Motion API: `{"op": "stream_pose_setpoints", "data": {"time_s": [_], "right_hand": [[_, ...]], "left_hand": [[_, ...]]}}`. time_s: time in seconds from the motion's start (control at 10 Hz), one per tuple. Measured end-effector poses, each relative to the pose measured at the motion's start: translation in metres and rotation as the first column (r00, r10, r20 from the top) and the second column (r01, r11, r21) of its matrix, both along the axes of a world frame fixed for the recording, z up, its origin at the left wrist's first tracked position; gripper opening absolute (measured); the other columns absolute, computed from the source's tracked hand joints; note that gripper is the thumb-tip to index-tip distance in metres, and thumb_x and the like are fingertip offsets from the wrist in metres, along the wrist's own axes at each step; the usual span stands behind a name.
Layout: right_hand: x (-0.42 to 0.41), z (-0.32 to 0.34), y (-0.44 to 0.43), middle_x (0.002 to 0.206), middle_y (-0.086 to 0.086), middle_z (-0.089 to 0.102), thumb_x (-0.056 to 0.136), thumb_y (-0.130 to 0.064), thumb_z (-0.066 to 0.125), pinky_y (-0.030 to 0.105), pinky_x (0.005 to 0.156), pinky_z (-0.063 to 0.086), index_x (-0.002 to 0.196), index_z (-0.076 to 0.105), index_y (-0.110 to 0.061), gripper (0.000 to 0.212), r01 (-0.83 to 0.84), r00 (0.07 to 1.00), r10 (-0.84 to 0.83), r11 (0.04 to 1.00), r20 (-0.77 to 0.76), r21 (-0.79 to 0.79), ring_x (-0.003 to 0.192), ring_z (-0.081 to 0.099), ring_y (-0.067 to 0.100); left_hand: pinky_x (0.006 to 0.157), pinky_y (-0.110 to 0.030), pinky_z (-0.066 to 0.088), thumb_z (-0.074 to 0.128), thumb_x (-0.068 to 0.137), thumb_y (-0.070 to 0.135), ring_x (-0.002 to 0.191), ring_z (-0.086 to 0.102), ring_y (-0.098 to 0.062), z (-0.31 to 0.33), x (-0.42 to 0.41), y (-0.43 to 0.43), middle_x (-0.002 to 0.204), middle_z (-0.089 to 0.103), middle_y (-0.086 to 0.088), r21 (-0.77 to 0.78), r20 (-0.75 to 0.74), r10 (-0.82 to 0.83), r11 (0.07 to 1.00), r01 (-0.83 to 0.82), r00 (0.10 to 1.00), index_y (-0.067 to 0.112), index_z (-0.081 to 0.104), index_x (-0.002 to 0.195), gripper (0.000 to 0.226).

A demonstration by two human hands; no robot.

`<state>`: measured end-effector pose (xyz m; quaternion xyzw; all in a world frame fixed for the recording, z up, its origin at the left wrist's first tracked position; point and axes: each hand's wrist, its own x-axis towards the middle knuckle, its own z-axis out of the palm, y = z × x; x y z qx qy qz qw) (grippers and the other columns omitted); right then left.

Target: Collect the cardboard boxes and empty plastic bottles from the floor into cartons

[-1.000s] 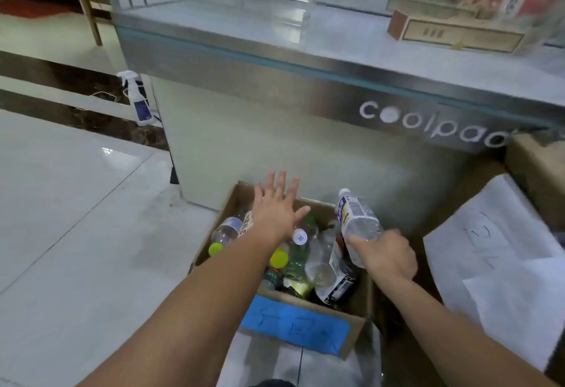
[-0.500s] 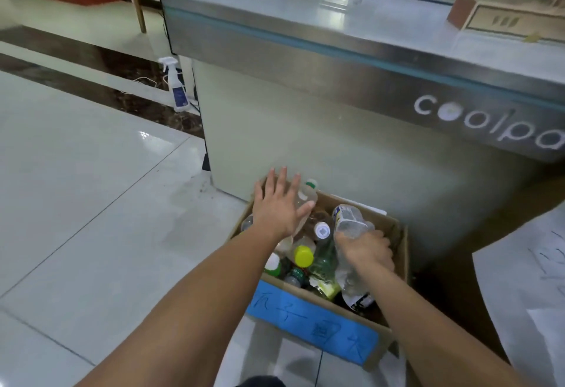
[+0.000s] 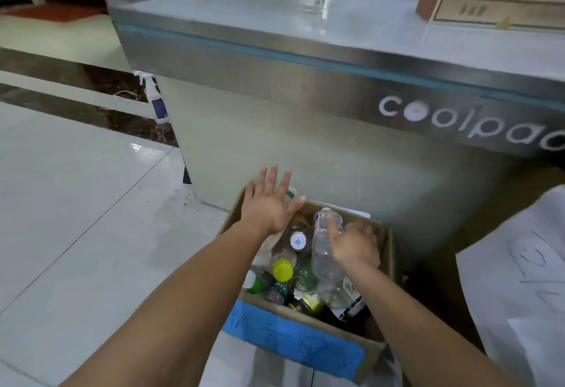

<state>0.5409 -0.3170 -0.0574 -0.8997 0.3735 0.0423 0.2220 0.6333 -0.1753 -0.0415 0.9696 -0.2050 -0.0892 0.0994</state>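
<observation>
A cardboard carton (image 3: 385, 264) with a blue handwritten label (image 3: 293, 344) stands on the floor against a counter, filled with several empty plastic bottles. My left hand (image 3: 269, 206) hovers flat with spread fingers over the carton's far left corner, holding nothing. My right hand (image 3: 354, 246) is over the carton's right side with loosened, spread fingers. Its fingertips rest on the label end of a clear plastic bottle (image 3: 325, 264) that lies on top of the pile. A yellow-capped bottle (image 3: 282, 269) and a white-capped bottle (image 3: 298, 241) lie beside it.
The display counter (image 3: 305, 129) with a "coolpad" logo rises right behind the carton. A spray bottle (image 3: 157, 102) stands on the floor at the counter's left corner. White paper (image 3: 519, 295) covers a brown box on the right. Glossy tiled floor (image 3: 76, 218) spreads to the left.
My right hand brought the clear bottle down from above the carton onto the pile and loosened its fingers. My left hand stayed spread over the far corner. The camera moved closer.
</observation>
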Motion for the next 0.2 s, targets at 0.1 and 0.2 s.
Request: {"op": "stream_pose_setpoints", "data": {"time_s": [0.1,0.2], "right_hand": [[-0.003,0.007,-0.018,0.152,0.017,0.028,0.092,-0.064,0.02,0.04,0.117,0.019,0.147,0.025,-0.003,0.082,-0.176,0.984,0.174,0.978,-0.028,-0.112,0.141,0.026,0.03],[0.0,0.018,-0.031,0.16,0.009,0.006,0.093,-0.065,0.015,0.04,0.119,0.005,0.152,0.009,-0.01,0.082,-0.297,0.955,0.293,0.942,-0.049,-0.156,0.148,0.005,0.022]], "left_hand": [[0.119,-0.042,-0.007,0.018,0.092,0.068,0.147,-0.018,-0.019,-0.01,0.003,-0.006,0.16,-0.018,0.001,0.09,-0.084,-0.031,0.995,0.039,0.996,0.031,-0.005,0.153,0.075],[0.118,-0.042,-0.007,0.019,0.092,0.069,0.147,-0.017,-0.019,-0.016,0.004,-0.007,0.16,-0.015,0.001,0.115,-0.152,-0.023,0.993,0.041,0.988,0.031,-0.006,0.153,0.076]]}}
